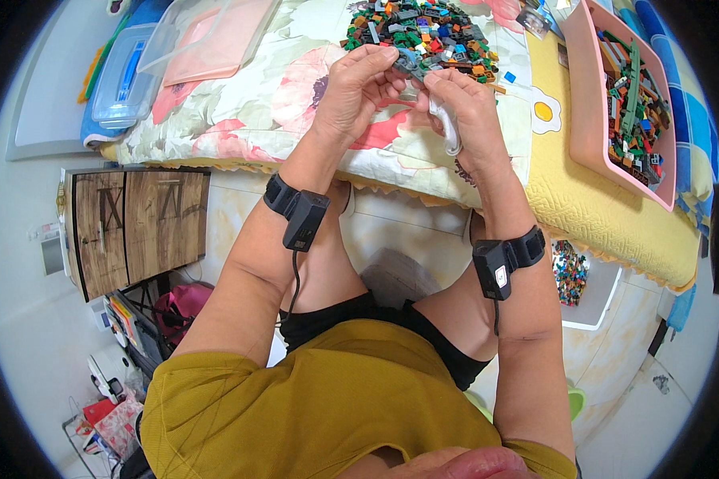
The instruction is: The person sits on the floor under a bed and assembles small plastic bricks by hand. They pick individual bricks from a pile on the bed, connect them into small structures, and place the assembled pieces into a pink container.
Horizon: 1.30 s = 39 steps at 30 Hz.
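My left hand (358, 89) and my right hand (470, 110) are raised close together over the near side of the bed. Between the fingertips of both is a small dark grey building brick piece (410, 67); its exact shape is partly hidden by the fingers. A white cloth (447, 128) hangs from my right hand, tucked under the fingers. Just beyond the hands lies a heap of loose building bricks (447, 32) in green, grey, brown, white and other colours. One blue brick (509, 77) sits apart at the heap's right edge.
A pink bin (581, 104) of bricks stands on the bed's right. At the far left are a clear plastic box (124, 96) with a blue handle and a pale pink lid (216, 48). On the floor, right, a white tray (603, 299) holds more bricks. A wooden cabinet (164, 215) stands left.
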Available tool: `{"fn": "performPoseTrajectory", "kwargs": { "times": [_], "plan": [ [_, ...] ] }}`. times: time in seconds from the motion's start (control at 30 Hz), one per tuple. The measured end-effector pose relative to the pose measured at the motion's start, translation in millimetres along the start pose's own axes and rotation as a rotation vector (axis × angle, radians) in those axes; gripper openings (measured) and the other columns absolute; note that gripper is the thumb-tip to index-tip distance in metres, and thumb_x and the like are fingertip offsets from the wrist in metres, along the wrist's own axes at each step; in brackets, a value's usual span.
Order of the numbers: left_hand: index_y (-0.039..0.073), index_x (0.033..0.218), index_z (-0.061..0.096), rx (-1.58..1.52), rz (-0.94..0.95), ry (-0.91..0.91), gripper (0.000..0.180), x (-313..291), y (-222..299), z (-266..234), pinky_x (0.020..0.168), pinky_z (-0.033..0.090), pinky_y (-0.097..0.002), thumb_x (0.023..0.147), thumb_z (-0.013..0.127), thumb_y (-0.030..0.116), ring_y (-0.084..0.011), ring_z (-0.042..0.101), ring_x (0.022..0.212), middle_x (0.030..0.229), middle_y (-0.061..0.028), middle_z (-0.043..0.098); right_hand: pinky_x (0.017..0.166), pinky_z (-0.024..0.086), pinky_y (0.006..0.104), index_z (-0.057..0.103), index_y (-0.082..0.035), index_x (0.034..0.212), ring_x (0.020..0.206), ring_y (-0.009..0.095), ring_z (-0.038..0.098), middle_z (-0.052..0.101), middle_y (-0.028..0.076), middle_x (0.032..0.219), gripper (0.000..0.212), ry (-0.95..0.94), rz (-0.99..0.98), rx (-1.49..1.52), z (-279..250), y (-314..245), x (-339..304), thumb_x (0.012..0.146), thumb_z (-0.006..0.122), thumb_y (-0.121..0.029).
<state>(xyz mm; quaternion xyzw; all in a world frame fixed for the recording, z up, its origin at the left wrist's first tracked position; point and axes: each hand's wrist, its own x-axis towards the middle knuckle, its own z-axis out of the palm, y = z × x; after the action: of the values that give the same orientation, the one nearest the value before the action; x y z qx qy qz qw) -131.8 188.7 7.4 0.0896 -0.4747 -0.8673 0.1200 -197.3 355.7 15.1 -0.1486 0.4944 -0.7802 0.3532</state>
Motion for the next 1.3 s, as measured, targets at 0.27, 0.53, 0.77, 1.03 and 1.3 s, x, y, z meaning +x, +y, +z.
{"fn": "performPoseTrajectory", "kwargs": {
  "times": [0.27, 0.53, 0.77, 1.03, 1.3],
  "plan": [
    [0.002, 0.089, 0.061, 0.016, 0.006, 0.023, 0.015, 1, -1, -2, 0.068, 0.056, -0.0288, 0.092, 0.062, 0.017, -0.0178, 0.066, 0.078, 0.087, -0.0118, 0.067, 0.054, 0.053, 0.0256, 0.065, 0.002, 0.091, 0.060, 0.012, 0.060, 0.064, 0.007, 0.072, 0.021, 0.021, -0.008, -0.013, -1, 2, 2, 0.091, 0.061, -0.018],
    [0.003, 0.085, 0.060, -0.002, 0.011, 0.092, 0.010, 0, -2, 2, 0.068, 0.058, -0.0286, 0.090, 0.064, 0.010, -0.0179, 0.067, 0.075, 0.089, -0.0130, 0.069, 0.062, 0.048, 0.0231, 0.068, 0.002, 0.088, 0.067, 0.008, 0.061, 0.067, 0.005, 0.074, 0.019, 0.080, -0.331, -0.475, 9, 11, -2, 0.089, 0.066, -0.017],
    [0.005, 0.080, 0.060, -0.034, 0.023, 0.141, 0.013, 1, -7, 0, 0.061, 0.058, -0.0270, 0.089, 0.067, 0.008, -0.0143, 0.065, 0.069, 0.080, -0.0079, 0.067, 0.063, 0.049, 0.0228, 0.068, 0.002, 0.088, 0.068, 0.008, 0.063, 0.068, 0.005, 0.074, 0.017, 0.082, -0.291, -0.458, 14, 11, -5, 0.088, 0.067, -0.016],
    [0.008, 0.073, 0.058, 0.056, 0.043, 0.161, 0.023, 1, -7, 0, 0.055, 0.055, -0.0227, 0.088, 0.073, 0.017, -0.0114, 0.063, 0.061, 0.076, -0.0049, 0.066, 0.058, 0.051, 0.0229, 0.067, 0.003, 0.089, 0.062, 0.010, 0.062, 0.066, 0.005, 0.072, 0.018, 0.099, -0.228, -0.342, 4, 11, 0, 0.088, 0.068, -0.015],
    [0.009, 0.073, 0.059, 0.069, 0.044, 0.146, 0.025, 0, -4, 4, 0.053, 0.051, -0.0218, 0.087, 0.075, 0.021, -0.0104, 0.061, 0.059, 0.073, -0.0049, 0.065, 0.049, 0.042, 0.0196, 0.064, -0.005, 0.089, 0.055, 0.006, 0.053, 0.063, 0.002, 0.072, 0.016, 0.052, 0.045, 0.007, -5, 4, 2, 0.092, 0.066, -0.020]
  ]
}}
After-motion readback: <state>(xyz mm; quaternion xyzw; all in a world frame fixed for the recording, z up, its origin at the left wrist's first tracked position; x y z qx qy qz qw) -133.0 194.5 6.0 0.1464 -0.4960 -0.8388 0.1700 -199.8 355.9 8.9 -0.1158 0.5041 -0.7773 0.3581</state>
